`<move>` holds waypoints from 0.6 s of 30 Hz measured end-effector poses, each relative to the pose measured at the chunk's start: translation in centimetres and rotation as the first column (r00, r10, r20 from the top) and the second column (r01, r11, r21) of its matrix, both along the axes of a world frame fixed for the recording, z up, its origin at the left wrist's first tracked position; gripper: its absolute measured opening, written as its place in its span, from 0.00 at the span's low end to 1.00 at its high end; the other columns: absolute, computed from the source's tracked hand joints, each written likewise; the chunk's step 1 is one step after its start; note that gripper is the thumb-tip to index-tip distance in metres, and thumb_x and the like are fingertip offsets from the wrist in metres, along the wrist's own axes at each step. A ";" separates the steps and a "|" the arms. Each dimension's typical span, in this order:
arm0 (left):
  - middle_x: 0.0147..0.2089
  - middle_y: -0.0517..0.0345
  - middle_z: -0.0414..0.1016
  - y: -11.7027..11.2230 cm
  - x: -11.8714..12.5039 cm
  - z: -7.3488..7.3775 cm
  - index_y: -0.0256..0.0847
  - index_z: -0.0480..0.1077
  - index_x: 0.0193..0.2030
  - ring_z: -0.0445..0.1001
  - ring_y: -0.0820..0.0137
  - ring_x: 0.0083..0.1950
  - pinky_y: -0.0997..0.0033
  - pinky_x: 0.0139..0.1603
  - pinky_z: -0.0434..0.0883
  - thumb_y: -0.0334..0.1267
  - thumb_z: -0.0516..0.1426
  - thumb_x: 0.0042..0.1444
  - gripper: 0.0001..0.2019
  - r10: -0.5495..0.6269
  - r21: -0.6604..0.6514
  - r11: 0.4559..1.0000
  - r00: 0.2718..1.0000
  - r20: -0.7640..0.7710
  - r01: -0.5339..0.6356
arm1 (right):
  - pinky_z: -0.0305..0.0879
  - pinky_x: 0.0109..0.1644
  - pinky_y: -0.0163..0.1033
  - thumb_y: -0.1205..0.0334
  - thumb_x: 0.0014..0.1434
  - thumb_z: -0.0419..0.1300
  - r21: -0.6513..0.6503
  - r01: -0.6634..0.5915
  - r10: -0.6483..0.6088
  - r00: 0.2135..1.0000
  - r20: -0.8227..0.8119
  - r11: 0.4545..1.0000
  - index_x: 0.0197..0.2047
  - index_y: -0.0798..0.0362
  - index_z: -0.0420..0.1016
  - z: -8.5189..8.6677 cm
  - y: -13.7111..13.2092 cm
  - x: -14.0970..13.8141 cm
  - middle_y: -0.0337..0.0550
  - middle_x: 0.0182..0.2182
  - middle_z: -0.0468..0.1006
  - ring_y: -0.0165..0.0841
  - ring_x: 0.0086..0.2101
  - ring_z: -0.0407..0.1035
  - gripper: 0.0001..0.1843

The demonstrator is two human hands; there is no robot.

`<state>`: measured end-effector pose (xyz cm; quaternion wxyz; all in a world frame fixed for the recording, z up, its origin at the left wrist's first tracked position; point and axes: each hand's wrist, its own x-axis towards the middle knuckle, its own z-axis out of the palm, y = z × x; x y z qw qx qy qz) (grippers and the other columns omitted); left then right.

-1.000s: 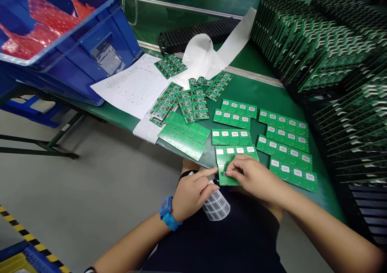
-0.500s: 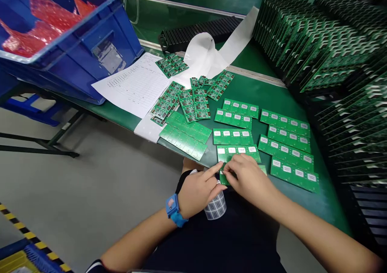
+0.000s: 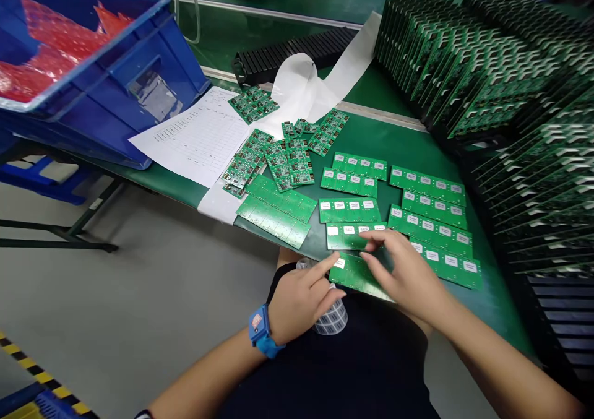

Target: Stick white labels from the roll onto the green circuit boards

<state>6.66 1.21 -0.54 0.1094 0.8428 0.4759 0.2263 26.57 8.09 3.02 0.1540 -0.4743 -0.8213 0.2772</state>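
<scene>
The nearest green circuit board [image 3: 355,273] lies at the table's front edge with one white label [image 3: 340,262] at its left end. My left hand [image 3: 299,298] has its index finger stretched out, the tip on or right by that label, the thumb apart. My right hand [image 3: 408,270] hovers over the board's right part, thumb and index finger spread with nothing visible between them. A roll of printed labels [image 3: 333,319] shows below my left hand, partly covered by it. Just behind, a labelled board [image 3: 346,238] is partly hidden by my right fingers.
More labelled boards [image 3: 429,226] lie in rows to the right. Two unlabelled boards [image 3: 273,221] and several component-side-up boards [image 3: 301,162] lie left. Around them are a paper form [image 3: 190,137], white backing strip [image 3: 297,88], blue bin [image 3: 158,91] and racks of upright boards [image 3: 464,66].
My right hand has moved right and its pinch has opened. A white label now shows at the near board's left end, beside my left index finger. The view has shifted slightly.
</scene>
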 end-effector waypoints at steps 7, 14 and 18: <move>0.49 0.62 0.76 0.0 1.2 0.3 0.38 0.66 0.22 0.74 0.74 0.29 0.70 0.26 0.68 0.46 0.51 0.60 0.19 -0.275 0.061 0.961 0.959 0.066 0.271 | 0.65 0.40 0.40 0.69 0.57 0.50 -0.389 0.028 -0.061 0.995 -0.073 0.921 0.50 0.49 0.58 -0.3 -0.4 0.0 0.38 0.31 0.71 0.31 0.34 0.67 0.17; 0.49 0.59 0.76 0.2 1.8 0.1 0.38 0.68 0.23 0.74 0.75 0.28 0.71 0.26 0.69 0.48 0.49 0.60 0.21 -0.290 0.072 0.956 0.956 0.049 0.286 | 0.66 0.41 0.43 0.72 0.56 0.50 -0.261 0.020 -0.027 0.999 -0.026 0.965 0.47 0.51 0.59 -1.1 -0.8 -0.5 0.38 0.29 0.72 0.33 0.36 0.68 0.16; 0.46 0.60 0.77 0.5 2.2 -0.1 0.38 0.69 0.24 0.75 0.74 0.29 0.72 0.29 0.71 0.49 0.49 0.60 0.20 -0.363 0.053 0.932 0.928 0.085 0.359 | 0.67 0.41 0.44 0.73 0.56 0.51 -0.093 -0.017 0.022 0.999 0.045 0.996 0.44 0.51 0.63 -1.5 -1.3 -0.6 0.41 0.32 0.73 0.35 0.37 0.67 0.13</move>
